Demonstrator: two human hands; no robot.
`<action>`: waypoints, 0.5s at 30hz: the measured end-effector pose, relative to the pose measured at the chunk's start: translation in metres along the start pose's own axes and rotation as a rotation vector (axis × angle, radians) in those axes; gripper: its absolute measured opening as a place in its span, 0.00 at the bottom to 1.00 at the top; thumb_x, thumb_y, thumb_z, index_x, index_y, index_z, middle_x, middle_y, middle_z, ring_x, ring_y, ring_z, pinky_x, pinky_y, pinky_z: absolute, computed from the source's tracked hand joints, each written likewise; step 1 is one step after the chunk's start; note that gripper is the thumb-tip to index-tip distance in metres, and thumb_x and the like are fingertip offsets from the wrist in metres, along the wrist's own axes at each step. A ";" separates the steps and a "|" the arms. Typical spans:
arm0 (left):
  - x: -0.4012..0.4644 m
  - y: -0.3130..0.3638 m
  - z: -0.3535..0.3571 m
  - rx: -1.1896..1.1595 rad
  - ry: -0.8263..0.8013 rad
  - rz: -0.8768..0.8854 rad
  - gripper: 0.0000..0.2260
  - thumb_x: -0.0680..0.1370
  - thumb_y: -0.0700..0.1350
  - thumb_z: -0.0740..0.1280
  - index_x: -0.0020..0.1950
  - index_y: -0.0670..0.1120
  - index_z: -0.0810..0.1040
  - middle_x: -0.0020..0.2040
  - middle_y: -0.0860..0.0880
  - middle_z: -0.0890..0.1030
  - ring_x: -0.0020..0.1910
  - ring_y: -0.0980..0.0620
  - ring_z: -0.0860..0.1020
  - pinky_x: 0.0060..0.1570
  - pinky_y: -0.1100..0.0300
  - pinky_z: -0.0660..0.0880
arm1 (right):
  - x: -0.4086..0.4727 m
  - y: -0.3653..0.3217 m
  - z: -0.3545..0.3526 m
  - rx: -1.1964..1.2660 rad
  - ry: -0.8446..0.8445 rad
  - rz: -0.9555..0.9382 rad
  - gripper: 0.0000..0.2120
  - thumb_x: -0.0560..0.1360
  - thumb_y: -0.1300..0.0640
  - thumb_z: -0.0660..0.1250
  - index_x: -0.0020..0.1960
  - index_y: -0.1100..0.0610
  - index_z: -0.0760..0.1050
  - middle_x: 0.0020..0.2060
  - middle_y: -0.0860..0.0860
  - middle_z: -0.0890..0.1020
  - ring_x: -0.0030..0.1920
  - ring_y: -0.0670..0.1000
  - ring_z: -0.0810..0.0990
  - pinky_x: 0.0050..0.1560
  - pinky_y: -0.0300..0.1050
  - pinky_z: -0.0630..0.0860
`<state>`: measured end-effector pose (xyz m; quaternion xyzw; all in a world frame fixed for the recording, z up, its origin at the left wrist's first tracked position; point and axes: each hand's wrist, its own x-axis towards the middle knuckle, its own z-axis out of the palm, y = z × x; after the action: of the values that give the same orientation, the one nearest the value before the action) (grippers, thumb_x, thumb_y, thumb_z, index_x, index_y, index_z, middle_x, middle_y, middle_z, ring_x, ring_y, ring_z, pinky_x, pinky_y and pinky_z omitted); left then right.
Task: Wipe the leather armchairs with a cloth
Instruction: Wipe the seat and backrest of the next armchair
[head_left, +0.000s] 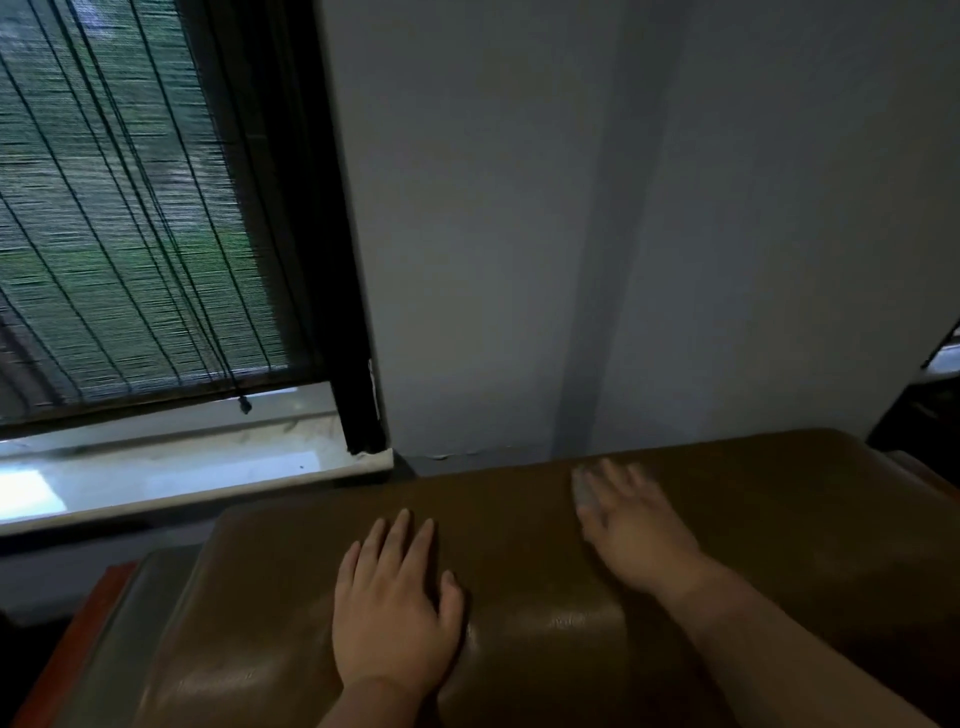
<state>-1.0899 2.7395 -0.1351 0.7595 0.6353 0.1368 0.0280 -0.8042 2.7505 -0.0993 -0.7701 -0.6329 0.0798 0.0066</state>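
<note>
Brown leather armchair back: left hand flat on it, fingers straight; right hand blurred, fingers spread, pressing pale cloth.

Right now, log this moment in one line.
left hand flat on armchair | right hand blurred, pale cloth under fingers | wiping

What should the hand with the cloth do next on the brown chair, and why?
Probably sweep the right hand, fingers spread over a small pale cloth, sideways toward the armchair's right end. That stretch of leather lies beyond it, while the left hand rests flat as a brace.
</note>
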 end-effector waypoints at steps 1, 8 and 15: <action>0.002 0.001 -0.001 0.002 0.007 -0.004 0.31 0.78 0.66 0.52 0.79 0.59 0.72 0.81 0.54 0.69 0.81 0.49 0.64 0.81 0.48 0.57 | 0.013 -0.001 -0.003 0.020 -0.008 0.097 0.31 0.85 0.39 0.41 0.85 0.48 0.48 0.85 0.51 0.48 0.84 0.58 0.46 0.82 0.55 0.42; 0.005 -0.002 0.006 0.027 0.029 0.029 0.28 0.76 0.62 0.59 0.72 0.53 0.81 0.75 0.49 0.77 0.75 0.46 0.73 0.77 0.48 0.58 | -0.005 -0.121 0.004 -0.001 -0.062 -0.483 0.32 0.83 0.40 0.40 0.84 0.46 0.53 0.84 0.48 0.53 0.83 0.55 0.50 0.81 0.51 0.42; 0.006 0.001 0.005 0.047 0.041 -0.011 0.29 0.78 0.63 0.56 0.75 0.56 0.77 0.78 0.52 0.73 0.79 0.48 0.69 0.79 0.46 0.60 | 0.022 0.005 -0.012 -0.039 0.016 0.061 0.35 0.81 0.38 0.34 0.85 0.48 0.50 0.84 0.50 0.53 0.83 0.57 0.50 0.82 0.56 0.44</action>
<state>-1.0871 2.7463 -0.1389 0.7534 0.6431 0.1373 -0.0023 -0.7938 2.7717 -0.0903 -0.7896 -0.6105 0.0615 -0.0060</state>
